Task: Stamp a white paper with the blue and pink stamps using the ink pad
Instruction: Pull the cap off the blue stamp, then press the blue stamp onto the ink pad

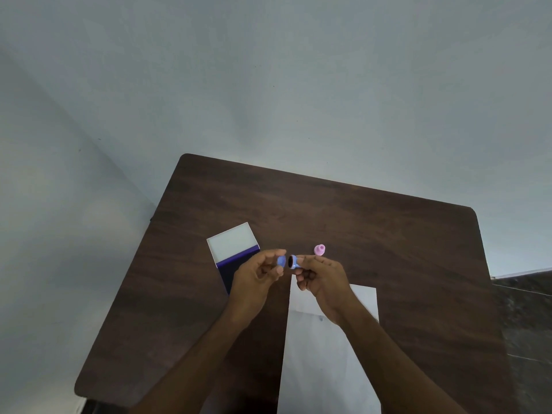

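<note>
Two hands hold a blue stamp and its cap above a dark table.

The right hand (321, 279) pinches the stamp (293, 262); the left hand (257, 274) pinches the cap (281, 260) just beside it. Ink pad (234, 249), open, at 10 o'clock; pink stamp (320, 249) at 1 o'clock; paper (322, 354) at 6 o'clock on the table (373, 234).

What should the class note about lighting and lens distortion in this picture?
Head view: dim, flat light with no hard shadows or glare; the wide-angle lens splays the dark wooden table outward and bends the wall corner; the hands and small blue stamp look slightly soft.
</note>
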### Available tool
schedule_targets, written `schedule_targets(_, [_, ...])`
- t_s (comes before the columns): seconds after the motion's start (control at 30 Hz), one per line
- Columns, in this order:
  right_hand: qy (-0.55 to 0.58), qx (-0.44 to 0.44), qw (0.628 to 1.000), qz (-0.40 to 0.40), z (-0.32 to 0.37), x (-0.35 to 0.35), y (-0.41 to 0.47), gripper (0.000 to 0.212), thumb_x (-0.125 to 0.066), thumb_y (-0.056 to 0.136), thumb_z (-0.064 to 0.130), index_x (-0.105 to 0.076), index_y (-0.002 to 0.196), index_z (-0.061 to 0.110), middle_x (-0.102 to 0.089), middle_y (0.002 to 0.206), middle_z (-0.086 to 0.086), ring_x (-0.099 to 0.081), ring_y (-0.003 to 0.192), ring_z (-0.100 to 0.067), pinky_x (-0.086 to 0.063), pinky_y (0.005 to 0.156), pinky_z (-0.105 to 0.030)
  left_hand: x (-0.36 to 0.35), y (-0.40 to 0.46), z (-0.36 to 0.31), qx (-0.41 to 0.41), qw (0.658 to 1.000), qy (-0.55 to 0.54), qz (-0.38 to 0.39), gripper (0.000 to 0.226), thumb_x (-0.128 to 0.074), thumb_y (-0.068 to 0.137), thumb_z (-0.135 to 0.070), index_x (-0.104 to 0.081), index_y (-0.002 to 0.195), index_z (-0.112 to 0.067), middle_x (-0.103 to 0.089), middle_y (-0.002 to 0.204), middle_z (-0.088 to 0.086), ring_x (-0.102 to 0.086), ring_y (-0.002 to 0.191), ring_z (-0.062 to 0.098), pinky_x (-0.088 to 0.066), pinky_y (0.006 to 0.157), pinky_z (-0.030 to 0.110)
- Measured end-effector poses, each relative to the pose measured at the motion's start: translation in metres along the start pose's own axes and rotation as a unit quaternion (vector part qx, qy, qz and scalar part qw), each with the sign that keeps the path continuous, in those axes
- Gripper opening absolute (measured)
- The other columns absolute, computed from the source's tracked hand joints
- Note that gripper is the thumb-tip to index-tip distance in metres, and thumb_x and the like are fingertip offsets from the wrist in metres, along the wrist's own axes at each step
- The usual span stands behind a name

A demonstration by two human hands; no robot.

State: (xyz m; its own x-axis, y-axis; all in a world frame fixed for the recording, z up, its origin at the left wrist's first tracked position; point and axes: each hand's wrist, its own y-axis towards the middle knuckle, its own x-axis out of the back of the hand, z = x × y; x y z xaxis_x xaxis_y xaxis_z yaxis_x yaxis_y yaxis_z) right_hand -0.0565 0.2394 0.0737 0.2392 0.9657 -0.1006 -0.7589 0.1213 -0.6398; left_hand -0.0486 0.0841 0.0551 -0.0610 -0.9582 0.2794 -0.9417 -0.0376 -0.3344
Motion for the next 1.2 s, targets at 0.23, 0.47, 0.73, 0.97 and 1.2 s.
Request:
schedule_targets(0.23, [0.012, -0.044, 0.997, 0.058, -0.005, -0.029, -0.007, 0.024, -0.062, 0.088, 0.012, -0.068, 0.100, -0.008, -0.064, 0.077, -0.017, -0.058, 0.063, -0.020, -0.051, 0.061, -0.032, 0.042, -0.023, 0.023, 0.035, 0.997, -0.062, -0.036, 0.028, -0.074, 0.081, -0.014, -0.065, 0.105, -0.024, -0.070, 0.101, -0.013, -0.067, 0.092, 0.001, -0.054, 0.077, 0.015])
schedule_targets(0.47, [0.011, -0.073, 0.989, 0.128, -0.017, -0.057, -0.017, 0.025, -0.067, 0.084, 0.013, -0.069, 0.100, -0.006, -0.064, 0.076, -0.016, -0.057, 0.063, -0.020, -0.047, 0.057, -0.032, 0.086, -0.038, 0.067, 0.085, 0.989, -0.072, -0.100, 0.030, -0.071, 0.081, -0.008, -0.068, 0.102, -0.028, -0.073, 0.094, -0.007, -0.069, 0.087, 0.007, -0.056, 0.072, 0.021])
schedule_targets(0.73, [-0.026, -0.069, 0.984, 0.165, -0.023, -0.080, -0.022, 0.022, -0.065, 0.086, 0.012, -0.070, 0.098, -0.005, -0.063, 0.075, -0.015, -0.055, 0.063, -0.020, -0.047, 0.055, -0.032, 0.108, -0.042, 0.118, 0.135, 0.974, -0.054, -0.175, 0.028, -0.073, 0.080, -0.010, -0.069, 0.106, -0.020, -0.073, 0.096, -0.007, -0.069, 0.088, 0.008, -0.057, 0.083, 0.029])
schedule_targets(0.97, [-0.020, -0.083, 0.981, 0.171, -0.023, -0.084, -0.023, 0.023, -0.065, 0.086, 0.013, -0.070, 0.100, -0.004, -0.063, 0.075, -0.014, -0.056, 0.063, -0.019, -0.047, 0.056, -0.030, 0.104, -0.042, 0.120, 0.115, 0.975, 0.051, -0.184, 0.023, -0.073, 0.082, -0.020, -0.068, 0.104, -0.022, -0.067, 0.095, -0.009, -0.061, 0.084, 0.002, -0.048, 0.077, 0.012])
schedule_targets(1.2, [0.055, -0.113, 0.963, 0.239, -0.021, -0.086, -0.031, 0.020, -0.053, 0.092, 0.012, -0.064, 0.101, -0.002, -0.058, 0.079, -0.012, -0.054, 0.069, -0.019, -0.044, 0.067, -0.034, 0.102, -0.040, 0.124, 0.098, 0.971, 0.101, -0.193, 0.026, -0.073, 0.081, -0.013, -0.069, 0.106, -0.019, -0.065, 0.096, -0.007, -0.060, 0.082, 0.002, -0.055, 0.085, 0.025])
